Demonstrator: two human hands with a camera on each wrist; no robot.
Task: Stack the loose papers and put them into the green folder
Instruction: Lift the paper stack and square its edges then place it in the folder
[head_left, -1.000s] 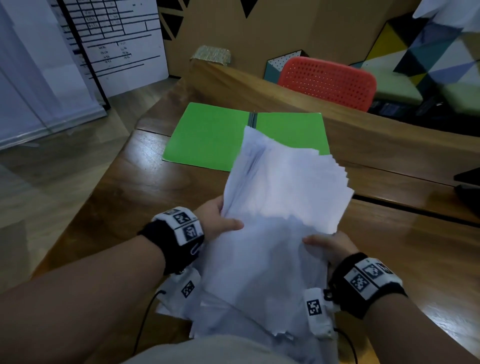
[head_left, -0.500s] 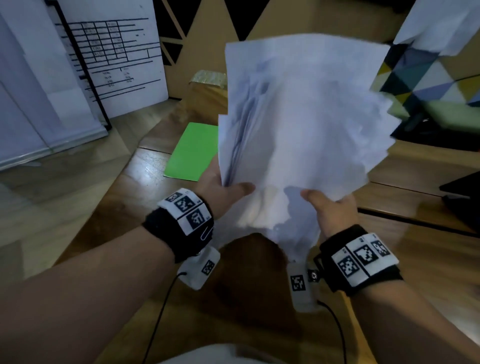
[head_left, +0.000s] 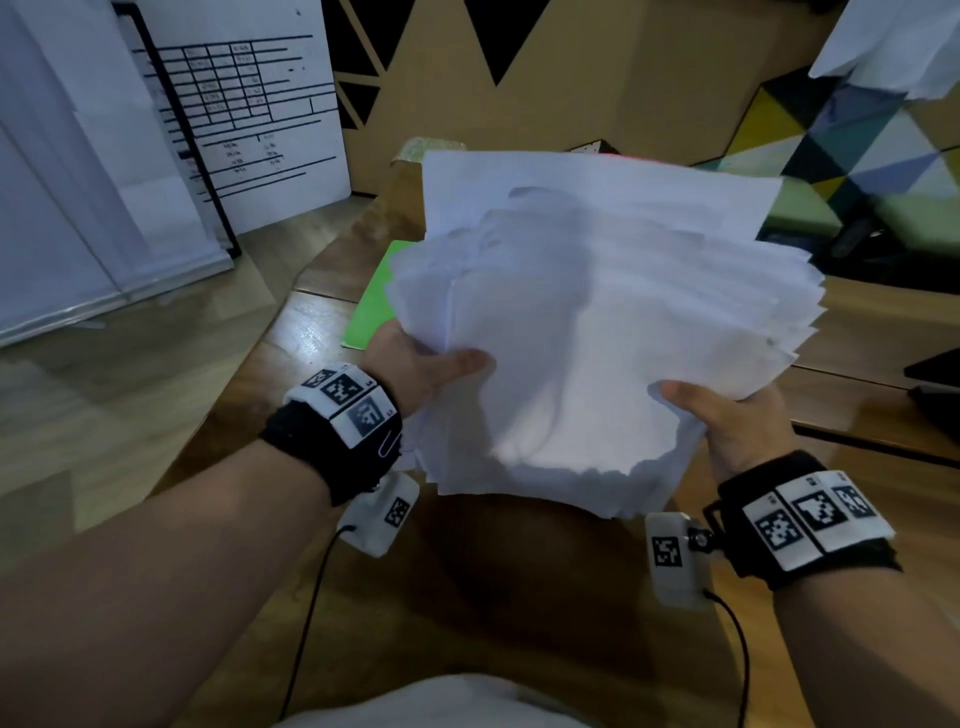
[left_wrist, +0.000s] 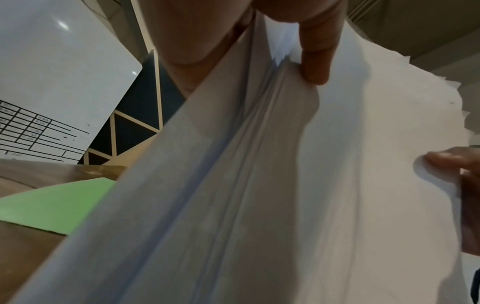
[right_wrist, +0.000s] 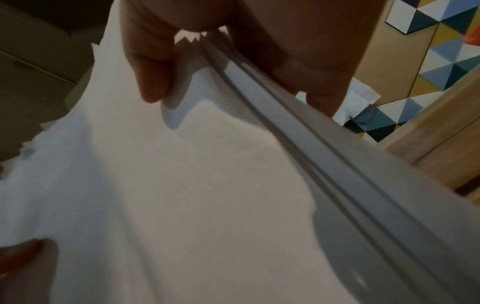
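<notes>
A thick, uneven stack of white papers (head_left: 597, 332) is held up in the air above the wooden table (head_left: 519, 597). My left hand (head_left: 415, 364) grips its left edge, thumb on top, and my right hand (head_left: 727, 415) grips its lower right edge. The sheets are fanned and ragged at the right side. In the left wrist view the papers (left_wrist: 285, 185) fill the frame under my thumb (left_wrist: 315, 61). In the right wrist view the papers (right_wrist: 182, 185) do the same. The green folder (head_left: 371, 301) lies on the table behind, mostly hidden; one corner of the folder (left_wrist: 52, 205) shows.
A whiteboard with a printed table (head_left: 234, 104) leans at the left on the floor. Patterned cushions (head_left: 857, 156) and a dark object (head_left: 935, 384) sit at the right. The table's left edge runs close to my left forearm.
Both hands lifted the paper stack off the table and my lap, raised it high, and have now lowered and tilted it flatter. It hides most of the green folder.
</notes>
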